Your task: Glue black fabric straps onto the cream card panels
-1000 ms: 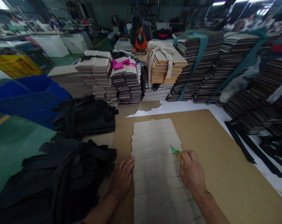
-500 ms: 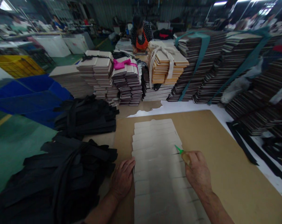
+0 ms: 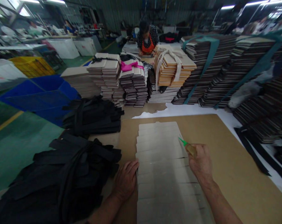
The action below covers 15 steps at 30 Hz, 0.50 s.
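Note:
Overlapping pale grey-beige panels point(image 3: 159, 168) lie in a long row on a brown board point(image 3: 227, 161). My right hand point(image 3: 201, 160) is closed round a small yellowish glue bottle point(image 3: 190, 149). Its thin green nozzle point(image 3: 183, 141) points left, at the panels' right edge near the far end. Whether the tip touches them I cannot tell. On the other side my left hand point(image 3: 126, 179) lies flat with fingers stretched out, its fingertips against the panels' left edge. Short dark lines mark some seams along the right edge.
Bundled black fabric strips point(image 3: 59, 174) lie to the left, with a second black bundle point(image 3: 94, 115) behind. Tied stacks of panels point(image 3: 133, 87) and taller strapped stacks point(image 3: 208, 65) line the back. A blue bin point(image 3: 40, 95) stands at left. Behind the stacks a person point(image 3: 147, 37) in an orange apron leans over a table.
My right hand has moved the glue bottle slightly farther up the panels' right edge. The whole view has shifted a little, so things appear farther right. My left hand stays at the left edge.

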Each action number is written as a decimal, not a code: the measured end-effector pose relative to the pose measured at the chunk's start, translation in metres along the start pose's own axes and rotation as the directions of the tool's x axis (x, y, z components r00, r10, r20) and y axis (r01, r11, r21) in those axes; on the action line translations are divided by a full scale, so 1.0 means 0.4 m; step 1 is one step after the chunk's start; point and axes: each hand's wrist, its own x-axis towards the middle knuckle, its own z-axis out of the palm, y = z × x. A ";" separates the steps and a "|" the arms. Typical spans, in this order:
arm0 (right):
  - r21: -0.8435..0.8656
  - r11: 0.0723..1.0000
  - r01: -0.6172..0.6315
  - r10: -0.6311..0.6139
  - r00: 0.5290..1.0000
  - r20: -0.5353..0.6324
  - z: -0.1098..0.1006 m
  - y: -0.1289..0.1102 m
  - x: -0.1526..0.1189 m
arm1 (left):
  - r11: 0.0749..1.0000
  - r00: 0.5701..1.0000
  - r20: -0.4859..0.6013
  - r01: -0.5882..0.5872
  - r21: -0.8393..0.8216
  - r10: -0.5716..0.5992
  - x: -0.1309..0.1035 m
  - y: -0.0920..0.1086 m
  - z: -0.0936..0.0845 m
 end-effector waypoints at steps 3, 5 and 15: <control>-0.038 0.999 0.006 -0.005 0.999 0.033 0.019 0.007 0.013 | 1.000 1.000 0.004 0.001 -0.001 -0.001 0.000 0.002 0.001; -0.057 0.998 0.025 -0.021 0.998 0.066 0.025 0.005 0.015 | 1.000 1.000 0.007 0.001 -0.002 -0.001 0.001 0.004 0.001; -0.110 0.987 0.117 -0.097 0.980 0.172 0.004 -0.038 0.031 | 1.000 1.000 0.007 0.013 -0.015 -0.013 0.004 0.011 -0.006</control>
